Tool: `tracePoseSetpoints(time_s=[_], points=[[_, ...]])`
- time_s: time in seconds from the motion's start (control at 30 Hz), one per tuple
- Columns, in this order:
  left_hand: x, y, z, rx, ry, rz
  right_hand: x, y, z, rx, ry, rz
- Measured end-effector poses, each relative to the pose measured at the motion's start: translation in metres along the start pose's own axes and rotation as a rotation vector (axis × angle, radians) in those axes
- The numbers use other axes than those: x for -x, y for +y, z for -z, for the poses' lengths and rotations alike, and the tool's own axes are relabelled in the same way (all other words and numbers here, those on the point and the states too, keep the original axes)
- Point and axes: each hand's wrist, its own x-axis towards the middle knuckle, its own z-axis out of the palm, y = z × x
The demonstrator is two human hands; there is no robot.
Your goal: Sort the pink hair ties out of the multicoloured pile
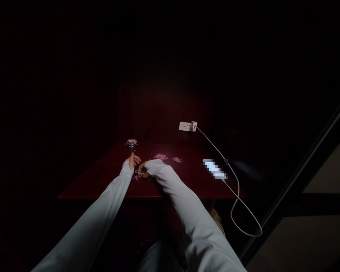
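My left hand (133,160) is low over the dark red table, fingers apart and holding nothing visible. Just beyond it stands a small round clear container (131,144) with a pale top. To its right, my right hand (143,168) reaches down with bent fingers close together; whatever is between the fingertips is too small and dark to name. Beneath that hand lie small purple and green pieces (136,177), partly hidden by the fingers. Past my right wrist is a pile of small pink pieces (160,156), and a smaller purple-pink pile (177,159) lies to its right.
A phone (214,169) with a lit, blurred screen lies on the right of the table (96,185). Its white cable (238,185) loops past the table's right edge and up to a charger (193,126) in a wall socket (184,126). Surroundings are very dark.
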Motion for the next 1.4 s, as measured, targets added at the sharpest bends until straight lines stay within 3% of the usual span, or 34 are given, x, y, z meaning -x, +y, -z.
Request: tracePoseSetpoints(time_s=[0.37, 0.63, 0.97, 1.23, 1.4], points=[[0.003, 0.004, -0.001, 0.035, 0.015, 0.025, 0.001, -0.006, -0.001, -0.077, -0.012, -0.025], [0.005, 0.005, -0.003, 0.078, 0.05, 0.06, 0.002, -0.014, -0.003, -0.123, 0.077, -0.136], [0.002, -0.001, -0.004, 0.088, 0.039, 0.04, -0.001, -0.011, -0.006, -0.152, 0.061, -0.123], [0.0, -0.008, -0.005, 0.065, 0.042, -0.036, -0.005, -0.006, -0.009, -0.149, -0.029, -0.048], [-0.001, -0.014, -0.005, 0.057, 0.058, -0.047, -0.004, -0.009, -0.011, -0.085, 0.049, -0.028]])
